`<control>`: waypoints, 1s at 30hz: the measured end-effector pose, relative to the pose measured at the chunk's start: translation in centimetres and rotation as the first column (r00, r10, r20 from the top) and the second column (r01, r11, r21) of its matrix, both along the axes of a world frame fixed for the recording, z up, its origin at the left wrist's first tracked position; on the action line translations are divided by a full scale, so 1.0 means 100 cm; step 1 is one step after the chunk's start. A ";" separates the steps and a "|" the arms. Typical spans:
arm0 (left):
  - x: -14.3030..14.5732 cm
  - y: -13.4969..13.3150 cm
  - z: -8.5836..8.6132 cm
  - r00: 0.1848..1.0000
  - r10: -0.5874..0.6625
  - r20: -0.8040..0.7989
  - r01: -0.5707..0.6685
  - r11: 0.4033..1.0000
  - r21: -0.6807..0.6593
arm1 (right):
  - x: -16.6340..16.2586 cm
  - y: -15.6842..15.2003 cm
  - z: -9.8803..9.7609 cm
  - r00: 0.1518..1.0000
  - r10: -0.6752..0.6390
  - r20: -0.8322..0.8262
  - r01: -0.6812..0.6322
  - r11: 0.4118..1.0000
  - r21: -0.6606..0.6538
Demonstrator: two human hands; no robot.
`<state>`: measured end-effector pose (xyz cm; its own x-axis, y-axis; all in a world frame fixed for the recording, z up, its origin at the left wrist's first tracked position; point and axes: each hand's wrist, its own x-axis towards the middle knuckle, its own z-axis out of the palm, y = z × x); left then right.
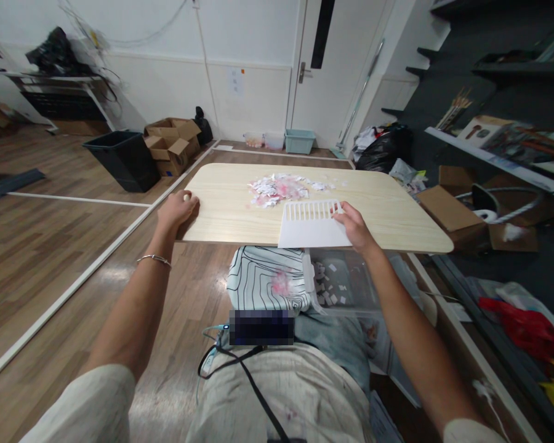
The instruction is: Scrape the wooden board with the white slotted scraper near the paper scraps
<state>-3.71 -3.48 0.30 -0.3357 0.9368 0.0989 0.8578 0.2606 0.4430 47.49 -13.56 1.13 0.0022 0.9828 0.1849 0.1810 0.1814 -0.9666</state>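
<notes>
My right hand [354,226] grips a white slotted sheet [314,234] by its right side. A row of narrow openings runs along the sheet's far part, and its near edge lies by the table's front edge. Just beyond it is a loose pile of white paper scraps [277,186], stained pink in places. My left hand [178,209] is closed at the left end of the pale wooden table [231,218], its fingers curled over the edge and partly hidden. A small pale round spot shows by its thumb; I cannot tell what it is.
Below the table's front edge are a striped cushion [263,277] with a pink stain and a clear plastic bin [346,277] holding scraps. A black bin [124,163] and cardboard boxes [173,144] stand left. An open carton [461,203] sits by the right end.
</notes>
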 end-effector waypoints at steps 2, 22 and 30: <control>0.001 -0.001 0.001 1.000 0.002 -0.001 -0.002 1.000 -0.003 | -0.001 0.003 -0.003 1.000 -0.010 0.010 0.010 1.000 0.009; -0.002 -0.001 -0.005 0.999 -0.019 -0.036 0.018 0.999 -0.028 | -0.007 0.011 0.001 0.991 -0.063 0.116 0.049 0.992 0.115; 0.004 -0.004 0.001 0.999 -0.021 -0.040 0.020 0.999 -0.033 | 0.005 0.013 -0.009 0.988 -0.101 0.118 0.086 0.988 0.126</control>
